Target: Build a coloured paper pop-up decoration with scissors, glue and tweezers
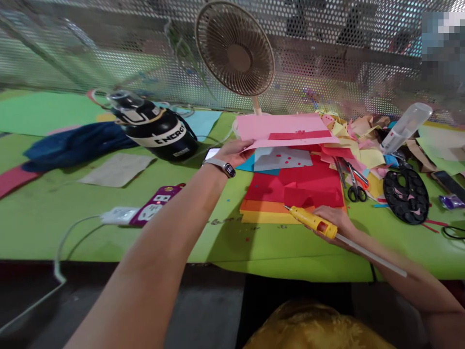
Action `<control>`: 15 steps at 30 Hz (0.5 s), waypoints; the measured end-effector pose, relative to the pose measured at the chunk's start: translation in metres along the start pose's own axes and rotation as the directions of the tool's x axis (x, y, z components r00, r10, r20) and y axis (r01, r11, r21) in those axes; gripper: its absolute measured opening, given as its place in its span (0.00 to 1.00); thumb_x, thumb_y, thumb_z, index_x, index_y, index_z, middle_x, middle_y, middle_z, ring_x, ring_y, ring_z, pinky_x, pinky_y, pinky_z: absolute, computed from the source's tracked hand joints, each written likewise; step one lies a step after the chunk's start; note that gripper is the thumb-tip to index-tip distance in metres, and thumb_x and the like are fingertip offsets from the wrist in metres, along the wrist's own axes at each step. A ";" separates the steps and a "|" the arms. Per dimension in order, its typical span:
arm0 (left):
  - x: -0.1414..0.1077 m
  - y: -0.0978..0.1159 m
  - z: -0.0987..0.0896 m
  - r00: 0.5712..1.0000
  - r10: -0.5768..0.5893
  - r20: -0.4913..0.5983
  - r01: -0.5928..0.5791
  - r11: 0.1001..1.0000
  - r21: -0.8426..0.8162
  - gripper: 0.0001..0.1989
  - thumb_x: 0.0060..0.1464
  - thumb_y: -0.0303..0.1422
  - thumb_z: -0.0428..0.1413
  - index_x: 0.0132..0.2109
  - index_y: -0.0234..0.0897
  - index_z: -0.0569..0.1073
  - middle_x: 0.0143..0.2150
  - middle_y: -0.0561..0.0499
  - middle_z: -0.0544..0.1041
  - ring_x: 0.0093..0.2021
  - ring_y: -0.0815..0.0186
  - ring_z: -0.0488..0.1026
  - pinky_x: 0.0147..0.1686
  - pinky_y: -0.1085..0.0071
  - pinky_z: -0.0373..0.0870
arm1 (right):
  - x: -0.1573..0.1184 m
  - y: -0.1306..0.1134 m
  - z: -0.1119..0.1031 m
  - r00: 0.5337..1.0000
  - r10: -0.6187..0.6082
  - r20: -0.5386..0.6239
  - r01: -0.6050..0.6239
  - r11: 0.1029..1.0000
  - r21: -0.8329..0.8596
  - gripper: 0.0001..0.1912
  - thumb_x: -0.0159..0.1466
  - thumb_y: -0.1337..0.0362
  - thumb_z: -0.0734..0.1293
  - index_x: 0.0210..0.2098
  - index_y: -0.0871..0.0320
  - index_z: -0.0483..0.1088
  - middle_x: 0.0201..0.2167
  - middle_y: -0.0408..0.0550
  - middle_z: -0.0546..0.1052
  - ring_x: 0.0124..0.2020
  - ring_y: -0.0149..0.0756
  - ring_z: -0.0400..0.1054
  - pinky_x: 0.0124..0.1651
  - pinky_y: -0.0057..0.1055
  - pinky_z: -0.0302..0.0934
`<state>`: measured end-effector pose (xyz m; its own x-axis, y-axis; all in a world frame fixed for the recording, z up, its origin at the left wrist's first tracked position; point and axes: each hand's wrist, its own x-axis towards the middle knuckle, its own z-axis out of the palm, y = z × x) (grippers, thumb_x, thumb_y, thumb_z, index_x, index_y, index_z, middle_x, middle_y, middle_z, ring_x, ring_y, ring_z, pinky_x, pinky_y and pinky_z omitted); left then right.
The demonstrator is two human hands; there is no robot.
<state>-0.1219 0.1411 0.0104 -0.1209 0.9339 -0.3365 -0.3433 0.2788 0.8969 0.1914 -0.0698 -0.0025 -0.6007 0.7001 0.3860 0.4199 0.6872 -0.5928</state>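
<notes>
My left hand (236, 151), with a watch on its wrist, grips the left edge of a pink paper sheet (283, 127) and lifts it over other sheets. My right hand (336, 220) is closed round a yellow hot glue gun (308, 220), its nozzle pointing left and a long clear glue stick (370, 254) sticking out of its back. Beneath the hands lies a pile of coloured paper, with red sheets (269, 186) on top of orange and yellow ones. Farther back, a pale blue sheet (283, 159) carries small red scraps.
A fan (236, 53) stands behind the papers. At left are a black bottle (163, 131), a dark blue cloth (80, 145) and a purple power strip (156, 206). At right lie scissors (356, 186), a black palette (407, 196), paper scraps (366, 140) and a clear bottle (409, 126).
</notes>
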 end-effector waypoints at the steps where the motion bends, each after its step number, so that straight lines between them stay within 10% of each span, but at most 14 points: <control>1: -0.002 -0.002 0.002 1.000 -0.001 0.009 0.001 1.000 0.014 0.08 0.50 0.17 0.59 0.34 0.33 0.74 0.29 0.53 0.76 0.29 0.73 0.73 0.29 0.81 0.73 | 0.000 -0.001 0.000 1.000 0.014 0.016 -0.014 1.000 -0.004 0.07 0.63 0.58 0.61 0.38 0.52 0.68 0.34 0.52 0.78 0.33 0.43 0.74 0.34 0.35 0.69; 15: -0.013 -0.029 0.041 0.991 -0.021 0.132 0.001 0.989 0.147 0.05 0.48 0.25 0.63 0.34 0.35 0.75 0.32 0.50 0.79 0.34 0.66 0.77 0.33 0.74 0.74 | -0.003 0.003 0.004 0.999 0.007 0.052 -0.005 0.999 -0.045 0.07 0.63 0.60 0.62 0.39 0.53 0.69 0.33 0.51 0.77 0.32 0.42 0.73 0.34 0.35 0.67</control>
<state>-0.0721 0.1295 0.0004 0.0104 0.9494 -0.3140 -0.2025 0.3095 0.9291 0.1921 -0.0699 -0.0080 -0.6325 0.6938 0.3443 0.4530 0.6920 -0.5621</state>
